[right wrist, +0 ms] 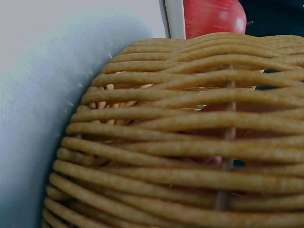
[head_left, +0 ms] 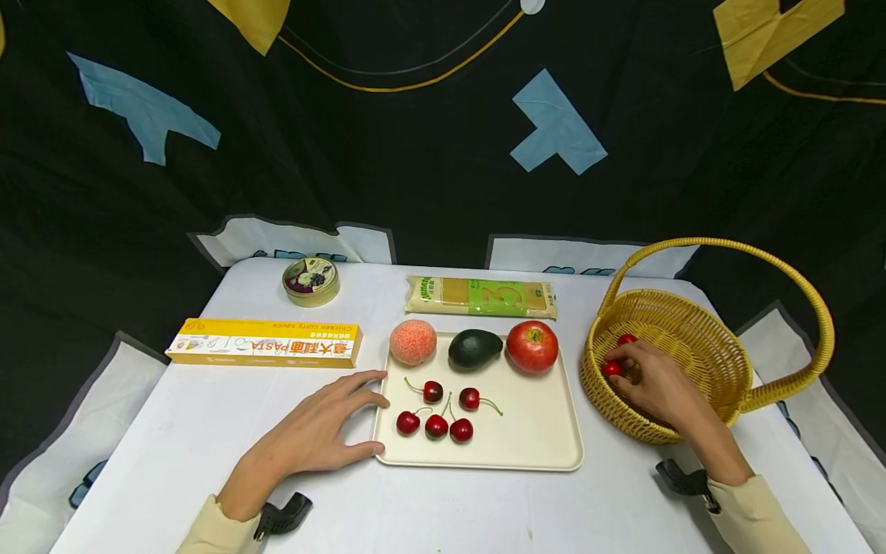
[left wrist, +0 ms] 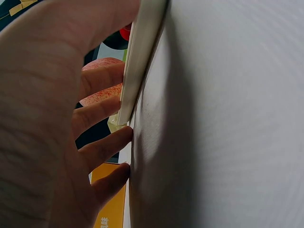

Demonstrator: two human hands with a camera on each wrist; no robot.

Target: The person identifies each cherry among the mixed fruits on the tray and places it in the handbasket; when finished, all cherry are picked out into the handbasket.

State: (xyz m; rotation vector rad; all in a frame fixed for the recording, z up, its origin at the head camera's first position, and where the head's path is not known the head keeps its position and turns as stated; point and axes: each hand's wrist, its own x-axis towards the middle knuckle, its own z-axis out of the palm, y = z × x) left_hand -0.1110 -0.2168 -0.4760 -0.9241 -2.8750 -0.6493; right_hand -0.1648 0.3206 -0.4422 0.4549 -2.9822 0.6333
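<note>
My left hand [head_left: 314,431] spreads its fingers along the left edge of a cream tray [head_left: 512,454], fingertips and thumb at the rim. On that tray lie several dark red cherries [head_left: 436,426] with stems, a rough pinkish-orange round fruit [head_left: 413,342], an avocado [head_left: 474,349] and a red apple [head_left: 531,347]. Over at the right, my right hand [head_left: 657,385] reaches inside a yellow wicker basket [head_left: 720,338]. Its thumb and forefinger pinch a small round red fruit [head_left: 612,368]; a second red fruit [head_left: 627,338] shows just beyond. Basket weave hides most of this hand in the right wrist view.
Behind the tray lies a pasta packet [head_left: 481,297] with a green label. A yellow pasta box [head_left: 266,343] and a round tin [head_left: 311,282] stand at the left. The basket's tall handle [head_left: 734,245] arches above its right side. Black cloth [head_left: 443,177] hangs behind the white table.
</note>
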